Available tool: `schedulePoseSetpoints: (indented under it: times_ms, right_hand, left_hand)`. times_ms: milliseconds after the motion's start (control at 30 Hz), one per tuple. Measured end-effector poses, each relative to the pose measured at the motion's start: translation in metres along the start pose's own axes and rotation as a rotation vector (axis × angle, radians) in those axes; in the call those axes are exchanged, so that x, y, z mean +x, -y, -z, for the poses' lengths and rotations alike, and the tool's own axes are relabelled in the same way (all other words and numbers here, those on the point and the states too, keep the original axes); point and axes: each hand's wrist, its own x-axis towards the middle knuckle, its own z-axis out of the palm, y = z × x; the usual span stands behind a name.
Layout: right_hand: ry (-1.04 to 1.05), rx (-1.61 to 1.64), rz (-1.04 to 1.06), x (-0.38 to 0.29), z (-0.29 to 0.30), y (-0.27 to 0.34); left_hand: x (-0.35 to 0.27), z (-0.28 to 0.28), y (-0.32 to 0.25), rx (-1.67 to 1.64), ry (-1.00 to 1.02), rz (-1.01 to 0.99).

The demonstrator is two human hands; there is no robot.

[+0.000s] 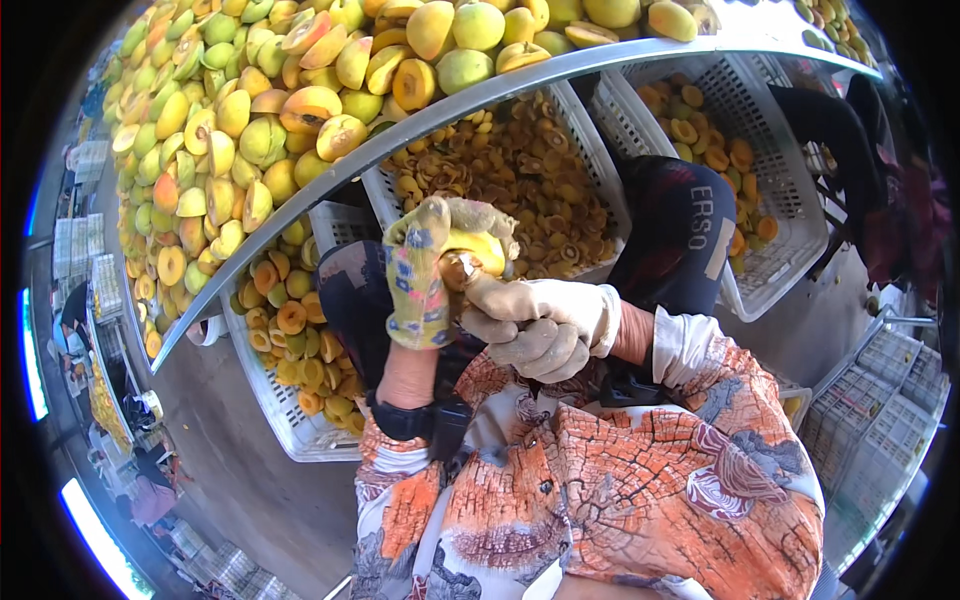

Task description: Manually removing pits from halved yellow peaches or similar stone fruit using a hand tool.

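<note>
A yellow stone-fruit half (480,251) is held in my left hand (424,262), which wears a patterned glove and curls around it from the left and above. My right hand (536,322), in a pale, soiled glove, is closed just below and right of the fruit, its thumb and forefinger at the brown cut side. A small shiny metal piece (460,266) shows at the fruit's brown centre; its handle, if any, is hidden in the right glove. Beyond both hands stands a white plastic crate (611,191) of pits and fruit scraps (517,161).
A metal-edged table (450,109) heaped with halved fruit (311,109) curves across the front. White crates of pitted halves stand left (262,416) and right (802,202) of my knees. A person's dark-clothed leg (825,127) is at the far right, near stacked crates (862,420).
</note>
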Motion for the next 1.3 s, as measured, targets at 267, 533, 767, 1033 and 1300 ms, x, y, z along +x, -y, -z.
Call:
schedulePoseSetpoints:
  times_ms: [267, 533, 767, 1033, 1300]
  right_hand:
    - [-0.854, -0.883, 0.605, -0.001, -0.028, 0.028]
    - [-1.384, -2.485, -0.621, 0.001, 0.042, 0.003]
    - [-1.461, -2.474, -0.325, 0.009, 0.041, 0.009]
    - [-1.376, -2.517, -0.623, 0.002, 0.069, -0.001]
    - [-1.2, -2.197, 0.393, 0.023, 0.019, 0.005]
  left_hand:
    - [0.004, -0.03, -0.009, -0.156, -0.414, -0.089]
    - [-0.095, 0.135, -0.115, 0.839, -0.711, -0.463]
    - [-0.122, 0.173, -0.106, 1.897, -0.914, -0.15]
    - [0.073, 0.056, -0.132, 1.717, -0.4, -0.806]
    - [0.1, 0.068, -0.142, 1.831, -0.284, -0.688]
